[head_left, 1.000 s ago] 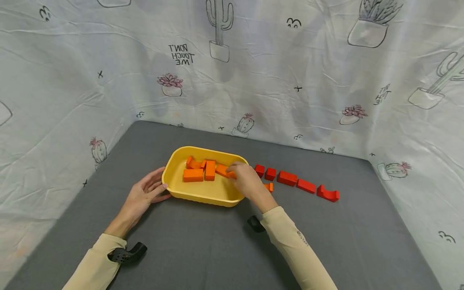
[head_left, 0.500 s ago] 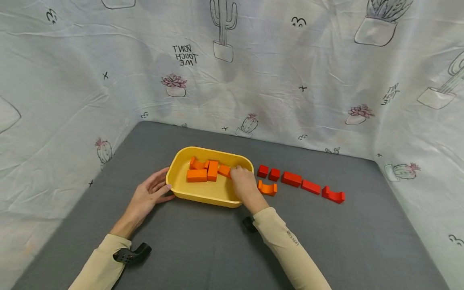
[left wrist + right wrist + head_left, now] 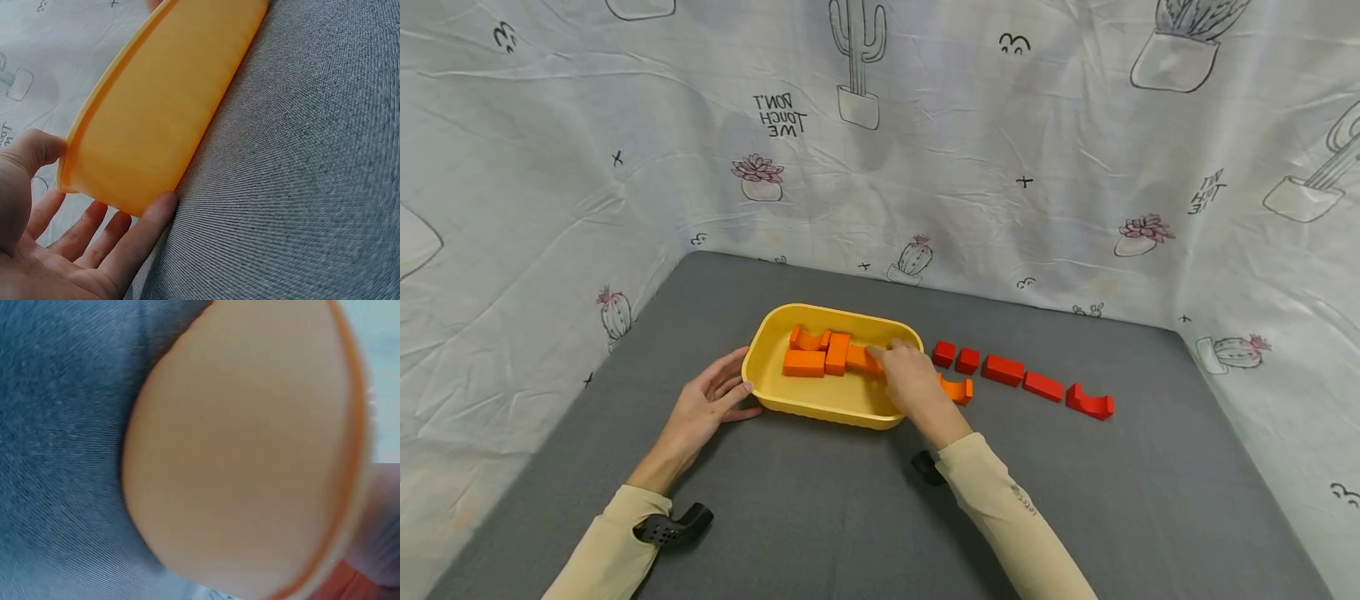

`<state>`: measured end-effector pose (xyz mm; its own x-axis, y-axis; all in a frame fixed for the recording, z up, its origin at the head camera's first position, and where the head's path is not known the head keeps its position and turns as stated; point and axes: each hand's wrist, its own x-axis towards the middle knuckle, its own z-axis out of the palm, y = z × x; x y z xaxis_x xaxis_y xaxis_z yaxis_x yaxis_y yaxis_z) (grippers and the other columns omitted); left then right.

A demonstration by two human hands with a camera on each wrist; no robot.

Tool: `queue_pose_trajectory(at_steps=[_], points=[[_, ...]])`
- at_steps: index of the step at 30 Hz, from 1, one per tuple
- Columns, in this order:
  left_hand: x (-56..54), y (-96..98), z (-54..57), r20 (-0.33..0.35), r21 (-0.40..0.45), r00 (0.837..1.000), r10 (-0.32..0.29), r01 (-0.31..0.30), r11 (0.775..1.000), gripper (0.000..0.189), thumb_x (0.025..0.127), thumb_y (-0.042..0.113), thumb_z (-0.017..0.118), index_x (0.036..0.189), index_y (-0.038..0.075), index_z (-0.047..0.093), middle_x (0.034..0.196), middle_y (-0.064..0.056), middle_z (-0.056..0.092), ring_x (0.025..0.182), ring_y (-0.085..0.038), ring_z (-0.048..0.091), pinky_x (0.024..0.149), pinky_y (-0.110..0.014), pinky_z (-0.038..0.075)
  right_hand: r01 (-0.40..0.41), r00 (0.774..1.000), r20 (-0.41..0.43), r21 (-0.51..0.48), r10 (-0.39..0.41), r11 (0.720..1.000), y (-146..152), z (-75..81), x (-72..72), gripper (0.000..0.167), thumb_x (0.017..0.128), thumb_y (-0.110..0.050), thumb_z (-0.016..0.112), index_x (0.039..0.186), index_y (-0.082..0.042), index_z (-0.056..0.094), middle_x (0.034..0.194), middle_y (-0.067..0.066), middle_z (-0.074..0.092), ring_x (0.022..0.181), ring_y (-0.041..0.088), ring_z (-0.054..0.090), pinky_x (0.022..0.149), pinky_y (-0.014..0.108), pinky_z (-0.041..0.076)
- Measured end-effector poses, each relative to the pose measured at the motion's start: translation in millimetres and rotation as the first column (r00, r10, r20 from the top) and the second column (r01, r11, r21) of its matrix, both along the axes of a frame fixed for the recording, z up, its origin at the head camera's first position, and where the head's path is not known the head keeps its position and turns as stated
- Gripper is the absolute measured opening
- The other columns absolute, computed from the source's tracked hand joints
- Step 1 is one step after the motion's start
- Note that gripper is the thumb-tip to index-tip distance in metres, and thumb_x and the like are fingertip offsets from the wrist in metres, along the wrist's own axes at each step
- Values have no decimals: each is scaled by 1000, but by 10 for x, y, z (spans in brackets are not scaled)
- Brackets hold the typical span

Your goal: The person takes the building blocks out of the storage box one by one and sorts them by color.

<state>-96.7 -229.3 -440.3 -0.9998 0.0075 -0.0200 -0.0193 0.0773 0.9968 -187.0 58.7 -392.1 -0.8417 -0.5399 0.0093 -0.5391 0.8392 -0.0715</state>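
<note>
A yellow plastic tray (image 3: 820,410) stands on the grey table with several orange toy blocks inside. My left hand (image 3: 703,407) is at its left end; in the left wrist view the thumb touches the rim and extended fingers rest against the outer wall (image 3: 137,144). My right hand (image 3: 913,383) reaches over the right rim, its index finger on an orange block (image 3: 859,358). Its thumb and other fingertips are hidden, so I cannot tell whether it pinches the block. To the left lie an upright orange block (image 3: 837,354), a flat rectangular one (image 3: 803,363) and a notched one (image 3: 807,340).
Right of the tray, several red blocks (image 3: 1002,370) form a slanting row ending in a notched red block (image 3: 1090,403). An orange notched block (image 3: 957,392) lies just outside the tray, partly behind the right hand. A white printed cloth (image 3: 925,125) hangs behind the grey table (image 3: 775,517).
Inside the tray, the right hand dips down, then shifts slightly with its index finger stretched leftward. The orange block beneath it has turned and lies closer to the upright one. The left hand stays put.
</note>
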Motion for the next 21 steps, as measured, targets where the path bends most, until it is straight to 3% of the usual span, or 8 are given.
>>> queue_pose_trajectory(at_steps=[6,10,14,21], points=[[11,73,-51,-4,8,1000,-13,13,1000,62,98,16,61,153,12,33,150,-20,38,120,-14,55,81,-39,60,35,997,69,-255,-18,966,256,131,148,50,87,7,66,132,-14,64,118,13,62,96,27,59,79,35,58],[3,98,-63,-13,20,1000,-24,24,1000,62,98,17,62,153,12,33,150,-20,38,123,-20,54,81,-41,60,51,995,94,-355,-19,933,444,226,207,51,87,7,67,134,-14,63,120,12,61,101,27,60,82,36,58],[-5,63,-33,-19,26,1000,-11,11,1000,63,97,19,63,153,12,34,150,-19,38,122,-18,54,80,-41,60,75,995,94,-382,-41,921,645,315,208,54,88,6,67,137,-15,60,121,12,60,99,26,59,77,35,58],[-1,-14,15,-25,68,999,-27,28,997,65,97,16,63,153,8,32,149,-25,36,119,-13,57,84,-41,59,102,993,82,-343,-78,934,1164,318,187,54,87,11,63,138,-8,58,122,17,60,101,32,60,80,43,57]])
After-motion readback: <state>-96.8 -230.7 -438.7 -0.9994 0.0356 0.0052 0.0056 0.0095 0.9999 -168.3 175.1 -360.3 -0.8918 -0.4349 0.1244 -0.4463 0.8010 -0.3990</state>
